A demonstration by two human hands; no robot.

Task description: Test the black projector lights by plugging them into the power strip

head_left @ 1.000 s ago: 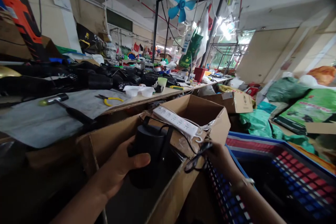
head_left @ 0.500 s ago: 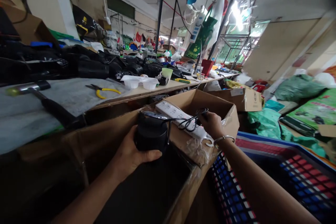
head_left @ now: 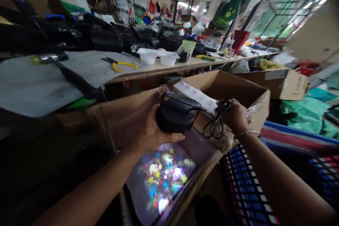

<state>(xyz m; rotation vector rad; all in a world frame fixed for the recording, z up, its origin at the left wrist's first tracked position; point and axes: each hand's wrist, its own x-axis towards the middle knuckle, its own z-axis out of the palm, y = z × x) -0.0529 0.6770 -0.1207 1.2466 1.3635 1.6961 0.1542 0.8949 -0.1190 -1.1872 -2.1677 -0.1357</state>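
Observation:
My left hand (head_left: 155, 132) is wrapped round a black projector light (head_left: 174, 114), its thumb across the lower side. From the light a black cord (head_left: 213, 127) runs in loops to my right hand (head_left: 235, 116). The fingers of that hand are closed on a black plug (head_left: 224, 106) at the near right end of a white power strip (head_left: 194, 95). Whether the prongs are fully in a socket is hidden. Below the light, a bright coloured pattern with stars (head_left: 166, 176) shines inside an open cardboard box (head_left: 124, 107).
Beside the box stands a checked plastic basket (head_left: 247, 180). On the bench behind lie a hammer (head_left: 71, 76), yellow-handled pliers (head_left: 122, 65), white plastic trays (head_left: 159, 57) and several black items. Another cardboard box (head_left: 291, 84) is at the right.
A coloured light pattern now glows in the box, which was dark before. The camera view has tilted down and turned left. Both hands keep their hold on the light and plug.

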